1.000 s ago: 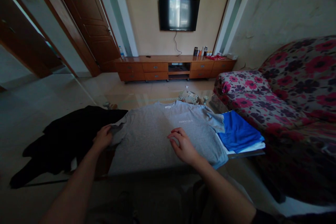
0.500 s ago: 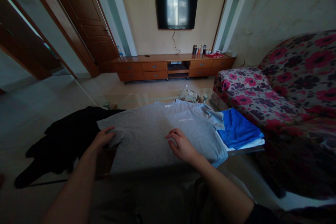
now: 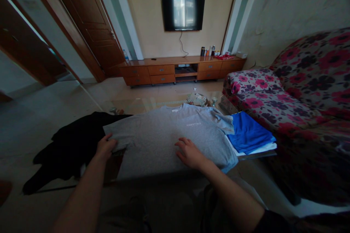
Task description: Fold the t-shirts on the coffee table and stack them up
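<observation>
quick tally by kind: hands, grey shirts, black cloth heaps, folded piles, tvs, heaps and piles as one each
Hands: 2 (left hand, right hand)
Grey shirt: 1, spread out
Black cloth heap: 1
Folded pile: 1, blue over white
TV: 1, on the wall
Total: 6

Spread grey T-shirt [image 3: 158,138], left hand [image 3: 105,147] at one sleeve [image 3: 117,131]
</observation>
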The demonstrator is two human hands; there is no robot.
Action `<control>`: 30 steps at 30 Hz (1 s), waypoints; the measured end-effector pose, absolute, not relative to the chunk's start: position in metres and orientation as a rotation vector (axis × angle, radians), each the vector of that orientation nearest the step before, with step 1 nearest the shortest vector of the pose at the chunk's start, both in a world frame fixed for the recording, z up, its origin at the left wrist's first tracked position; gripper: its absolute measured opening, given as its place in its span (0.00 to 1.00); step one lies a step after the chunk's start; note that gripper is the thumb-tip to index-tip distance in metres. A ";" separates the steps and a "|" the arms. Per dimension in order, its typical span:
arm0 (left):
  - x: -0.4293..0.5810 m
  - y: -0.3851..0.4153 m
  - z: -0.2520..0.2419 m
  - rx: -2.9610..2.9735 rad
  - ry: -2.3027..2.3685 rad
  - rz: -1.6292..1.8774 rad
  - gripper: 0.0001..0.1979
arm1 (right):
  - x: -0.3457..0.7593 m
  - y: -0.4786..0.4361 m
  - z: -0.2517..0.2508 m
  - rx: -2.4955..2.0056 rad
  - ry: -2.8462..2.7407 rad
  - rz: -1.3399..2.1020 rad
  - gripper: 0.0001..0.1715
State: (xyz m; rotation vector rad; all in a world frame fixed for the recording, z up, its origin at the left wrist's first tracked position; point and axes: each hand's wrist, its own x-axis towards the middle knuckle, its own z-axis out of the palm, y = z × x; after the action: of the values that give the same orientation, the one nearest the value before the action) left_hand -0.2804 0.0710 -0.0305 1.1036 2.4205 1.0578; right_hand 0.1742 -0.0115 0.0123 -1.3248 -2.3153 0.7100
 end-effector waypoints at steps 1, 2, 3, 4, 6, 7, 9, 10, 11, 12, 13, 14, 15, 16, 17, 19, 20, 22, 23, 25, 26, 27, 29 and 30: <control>-0.281 0.070 -0.031 1.076 2.405 1.066 0.38 | 0.175 -0.013 0.010 -1.402 -2.378 0.729 0.29; -0.280 0.070 -0.030 1.064 2.398 1.068 0.40 | 0.176 -0.014 0.007 -1.469 -2.435 0.753 0.31; -0.279 0.068 -0.029 1.084 2.407 1.056 0.40 | 0.177 -0.016 0.005 -1.520 -2.483 0.776 0.33; -0.276 0.066 -0.026 1.150 2.433 1.036 0.41 | 0.177 -0.016 0.003 -1.556 -2.519 0.794 0.34; -0.264 0.062 -0.018 1.433 2.478 0.933 0.41 | 0.177 -0.017 0.001 -1.589 -2.554 0.804 0.36; -0.254 0.059 -0.014 1.635 2.465 0.840 0.42 | 0.177 -0.017 0.000 -1.594 -2.557 0.801 0.36; -0.229 0.052 -0.009 2.033 2.302 0.574 0.44 | 0.177 -0.017 -0.001 -1.585 -2.548 0.789 0.35; -0.216 0.050 -0.008 2.172 2.204 0.420 0.44 | 0.177 -0.017 -0.001 -1.576 -2.537 0.785 0.34; -0.202 0.047 -0.008 2.268 2.126 0.311 0.42 | 0.177 -0.016 -0.002 -1.565 -2.526 0.783 0.33; -0.190 0.046 -0.009 2.341 2.036 0.230 0.42 | 0.178 -0.016 -0.002 -1.554 -2.518 0.780 0.33; -0.179 0.044 -0.011 2.386 1.954 0.171 0.42 | 0.178 -0.016 -0.003 -1.547 -2.512 0.778 0.32; -0.170 0.044 -0.014 2.414 1.899 0.140 0.43 | 0.179 -0.016 -0.003 -1.546 -2.509 0.776 0.32; -0.164 0.043 -0.017 2.429 1.877 0.127 0.44 | 0.180 -0.016 -0.003 -1.549 -2.510 0.776 0.33; -0.159 0.043 -0.019 2.432 1.893 0.125 0.45 | 0.180 -0.016 -0.002 -1.548 -2.514 0.776 0.33; -0.157 0.044 -0.022 2.427 1.942 0.129 0.45 | 0.181 -0.017 -0.002 -1.546 -2.521 0.777 0.33; -0.157 0.045 -0.025 2.393 2.085 0.118 0.40 | 0.182 -0.017 0.000 -1.536 -2.543 0.778 0.32; -0.158 0.045 -0.027 2.366 2.147 0.093 0.36 | 0.183 -0.017 0.001 -1.528 -2.553 0.777 0.32; -0.161 0.046 -0.029 2.312 2.232 0.018 0.25 | 0.183 -0.018 0.003 -1.522 -2.560 0.774 0.32; -0.162 0.046 -0.030 2.298 2.253 -0.015 0.22 | 0.183 -0.018 0.003 -1.523 -2.556 0.773 0.32; -0.165 0.047 -0.032 2.307 2.259 -0.051 0.19 | 0.183 -0.018 0.003 -1.520 -2.551 0.772 0.33; -0.166 0.048 -0.033 2.322 2.255 -0.054 0.19 | 0.183 -0.018 0.003 -1.519 -2.552 0.772 0.33; -0.167 0.048 -0.033 2.340 2.251 -0.053 0.18 | 0.183 -0.017 0.002 -1.519 -2.556 0.773 0.33; -0.168 0.048 -0.034 2.357 2.252 -0.061 0.18 | 0.183 -0.017 0.003 -1.523 -2.565 0.774 0.33; -0.167 0.047 -0.034 2.358 2.260 -0.067 0.18 | 0.183 -0.017 0.003 -1.527 -2.571 0.774 0.33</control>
State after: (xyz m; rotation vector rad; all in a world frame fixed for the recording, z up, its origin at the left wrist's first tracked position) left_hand -0.1675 0.0470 -0.0337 2.3580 2.2597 -0.0665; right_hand 0.1825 -0.0167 0.0033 -1.5275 -2.5713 0.7741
